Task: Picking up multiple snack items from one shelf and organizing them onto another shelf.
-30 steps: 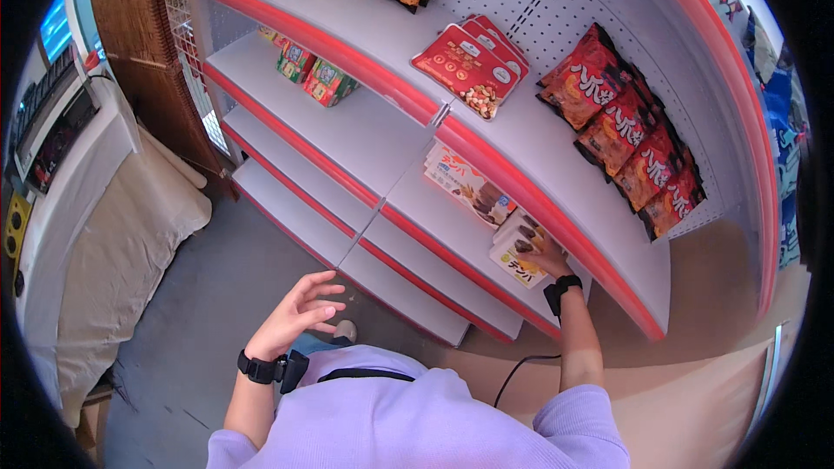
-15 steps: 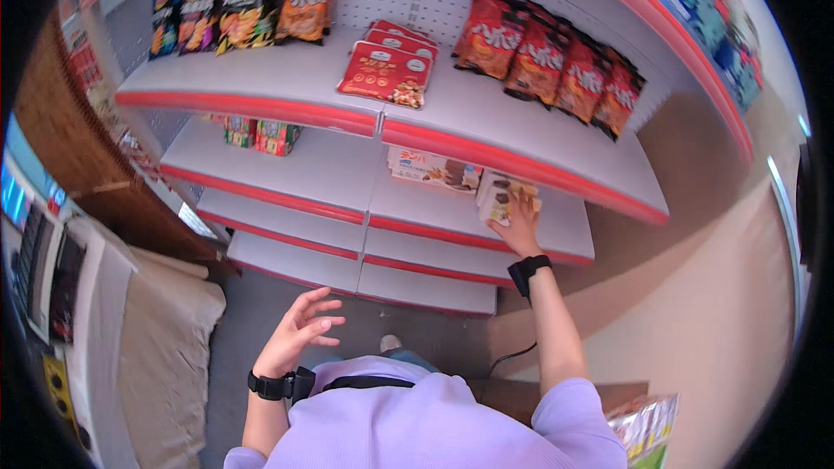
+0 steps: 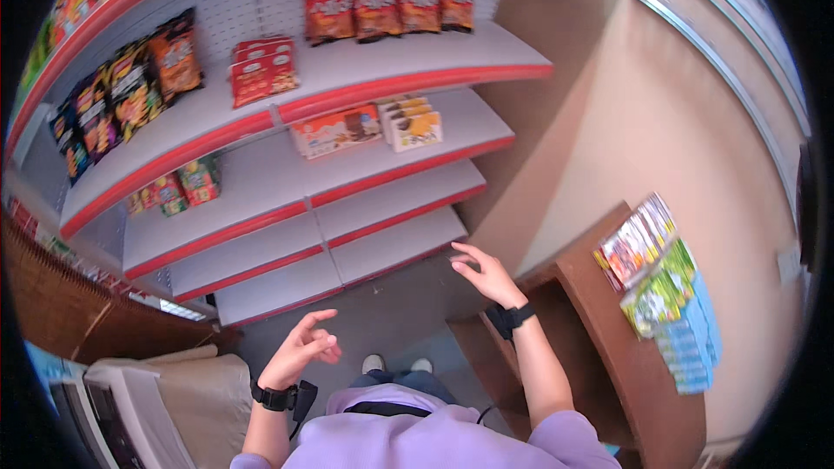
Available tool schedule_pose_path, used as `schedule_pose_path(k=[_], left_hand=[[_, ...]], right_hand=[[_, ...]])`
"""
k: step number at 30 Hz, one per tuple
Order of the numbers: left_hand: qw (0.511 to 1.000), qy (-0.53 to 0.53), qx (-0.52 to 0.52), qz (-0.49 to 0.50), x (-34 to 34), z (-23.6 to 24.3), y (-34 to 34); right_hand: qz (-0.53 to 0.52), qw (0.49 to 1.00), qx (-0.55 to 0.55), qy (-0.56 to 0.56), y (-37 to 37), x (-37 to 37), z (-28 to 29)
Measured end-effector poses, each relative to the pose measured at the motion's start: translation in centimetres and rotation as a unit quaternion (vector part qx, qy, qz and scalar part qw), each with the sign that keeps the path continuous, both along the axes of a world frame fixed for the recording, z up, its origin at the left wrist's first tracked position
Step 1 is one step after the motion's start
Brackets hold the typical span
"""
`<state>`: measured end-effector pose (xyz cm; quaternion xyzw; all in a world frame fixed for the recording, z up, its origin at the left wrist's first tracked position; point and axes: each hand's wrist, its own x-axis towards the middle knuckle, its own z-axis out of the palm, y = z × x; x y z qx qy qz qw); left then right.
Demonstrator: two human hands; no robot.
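My left hand (image 3: 302, 349) is raised over the floor at the lower left, fingers apart and nothing in it. To the right, my right hand (image 3: 483, 274) hovers near the lowest shelf's right end, thumb and fingers spread, also holding nothing. Beyond it, on the second shelf, stand several small white-and-yellow boxes (image 3: 415, 126) in a row. Beside them on the left is a wider orange-and-white box (image 3: 337, 131) with a dark biscuit picture. Both hands are apart from all the goods.
The top shelf holds red snack bags (image 3: 373, 7), red flat packs (image 3: 263, 71) and dark and orange chip bags (image 3: 135, 91). Small red-green boxes (image 3: 198, 181) stand lower left. At right, a brown cabinet (image 3: 599, 313) carries colourful packets (image 3: 660, 295). A beige cloth (image 3: 195, 399) drapes at lower left.
My right hand has let go of the white-and-yellow boxes and drawn back from the shelf. The view has turned right, bringing the brown cabinet into sight. My left hand stays open.
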<state>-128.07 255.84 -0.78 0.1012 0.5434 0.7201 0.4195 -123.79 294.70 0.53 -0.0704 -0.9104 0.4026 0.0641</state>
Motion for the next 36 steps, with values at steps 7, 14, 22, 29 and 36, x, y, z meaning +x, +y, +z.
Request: schedule_pose_path(k=[7,14,22,29,36], left_hand=[[0.971,0.084,-0.032,-0.223,5.5,3.5,10.6],[0.867,0.137,-0.027,-0.478,22.3,4.7,21.7],[0.738,0.092,0.068,-0.665,46.9,4.8,30.9],[0.617,0.097,0.037,-0.78,66.1,3.4,32.5],[0.491,0.098,-0.014,-0.865,83.0,-0.1,38.5]], right_hand=[[-0.181,0.982,-0.028,0.035,-0.4,21.8,7.3],[-0.447,0.888,-0.084,0.065,-5.0,50.7,5.4],[-0.689,0.702,-0.104,0.147,-17.0,77.9,3.8],[-0.808,0.556,-0.082,0.178,-27.6,91.8,1.8],[-0.861,0.474,-0.075,0.167,-28.9,104.3,-0.2]])
